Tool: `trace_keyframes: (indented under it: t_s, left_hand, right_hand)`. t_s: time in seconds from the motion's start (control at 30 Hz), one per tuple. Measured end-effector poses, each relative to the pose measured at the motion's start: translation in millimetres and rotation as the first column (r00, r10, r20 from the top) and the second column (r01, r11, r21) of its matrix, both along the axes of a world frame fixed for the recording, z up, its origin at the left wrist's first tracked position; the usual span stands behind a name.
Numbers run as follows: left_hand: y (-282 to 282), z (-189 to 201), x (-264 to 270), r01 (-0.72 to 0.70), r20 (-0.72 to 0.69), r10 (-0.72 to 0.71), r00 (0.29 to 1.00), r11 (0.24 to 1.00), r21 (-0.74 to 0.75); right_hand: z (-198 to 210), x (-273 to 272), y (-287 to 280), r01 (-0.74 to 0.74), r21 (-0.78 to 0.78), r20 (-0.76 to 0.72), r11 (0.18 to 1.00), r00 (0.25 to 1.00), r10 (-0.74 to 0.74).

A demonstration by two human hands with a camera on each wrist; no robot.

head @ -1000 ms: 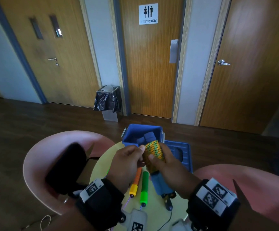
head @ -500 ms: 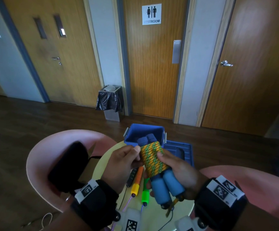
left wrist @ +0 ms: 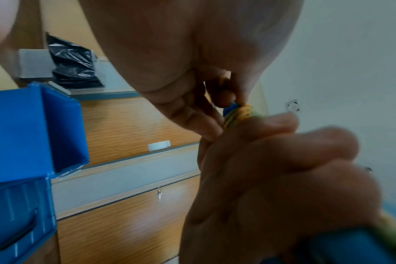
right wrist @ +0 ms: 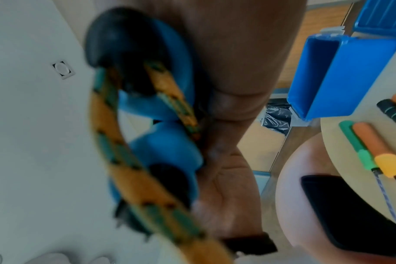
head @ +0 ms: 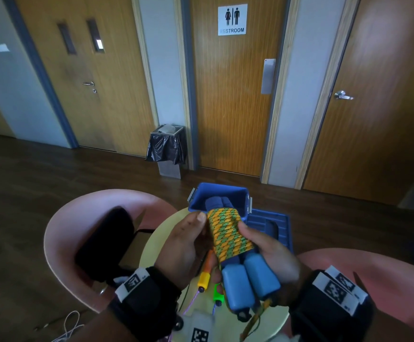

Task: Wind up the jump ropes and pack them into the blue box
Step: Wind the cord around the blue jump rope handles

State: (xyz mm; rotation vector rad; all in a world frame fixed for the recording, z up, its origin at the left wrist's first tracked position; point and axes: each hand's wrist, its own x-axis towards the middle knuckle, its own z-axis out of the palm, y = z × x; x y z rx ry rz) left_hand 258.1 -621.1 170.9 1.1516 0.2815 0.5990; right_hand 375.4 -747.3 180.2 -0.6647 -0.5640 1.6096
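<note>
A jump rope with two blue foam handles [head: 248, 280] side by side has its yellow-green cord [head: 228, 235] wound tightly round them. My right hand [head: 272, 255] grips the bundle from the right and beneath. My left hand [head: 183, 245] pinches the top left edge of the winding, thumb on the cord. A loose cord end [right wrist: 129, 160] hangs from the handles' near ends. Just behind the bundle the open blue box [head: 233, 187] stands on the table, with its lid [head: 280, 223] lying to its right. In the left wrist view the cord [left wrist: 240, 112] shows between both hands' fingers.
Orange-handled [head: 207, 270] and green-handled [head: 217, 293] ropes lie on the round pale table [head: 156, 243] under my hands, with a black-and-green handle [right wrist: 393, 112] beside them. Pink chairs flank the table; the left one [head: 77, 218] holds a black pouch [head: 104, 240]. A lined bin [head: 167, 146] stands by the restroom door.
The wound bundle has tilted and come nearer to me, so its blue handle ends loom larger. Both hands have kept their hold.
</note>
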Motion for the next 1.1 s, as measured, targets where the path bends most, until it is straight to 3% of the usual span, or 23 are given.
trace_keyframes:
  t_s: [0.23, 0.33, 0.43, 0.5, 0.63, 0.67, 0.83, 0.93, 1.1]
  left_hand:
    - [8, 16, -2, 0.128, 0.033, -0.127, 0.991, 0.991, -0.049]
    - [19, 17, -2, -0.014, 0.052, 0.018, 0.998, 0.997, -0.075]
    - [40, 11, -6, -0.144, -0.035, 0.144, 0.989, 0.99, 0.007]
    - [54, 7, -7, -0.235, -0.138, 0.267, 0.954, 0.949, 0.211]
    - [74, 5, -10, -0.291, -0.163, 0.443, 0.882, 0.783, 0.55]
    - [82, 5, -12, -0.292, -0.166, 0.46, 0.872, 0.763, 0.577]
    - [126, 3, -22, -0.223, -0.214, 0.382, 0.899, 0.819, 0.528]
    - [150, 9, -29, -0.181, -0.257, 0.349, 0.901, 0.842, 0.509]
    - [183, 14, -39, -0.206, -0.241, 0.338, 0.91, 0.872, 0.444]
  right_hand:
    - [11, -8, 13, -0.001, 0.102, -0.023, 0.995, 1.0, 0.003]
    - [18, -12, 20, -0.039, 0.008, 0.073, 0.999, 0.997, 0.038]
    - [27, -16, 35, 0.142, -0.084, 0.292, 0.986, 0.95, -0.112]
    - [30, -21, 48, 0.231, -0.066, 0.487, 0.971, 0.856, -0.17]
    - [20, -32, 82, 0.277, -0.015, 0.871, 0.961, 0.476, -0.124]
    - [18, -34, 92, 0.29, -0.01, 0.892, 0.957, 0.435, -0.123]
    - [14, -44, 129, 0.348, -0.034, 0.852, 0.937, 0.5, -0.155]
    - [11, -52, 151, 0.37, 0.021, 0.845, 0.929, 0.49, -0.214]
    - [16, -67, 183, 0.395, 0.044, 0.795, 0.917, 0.542, -0.272]
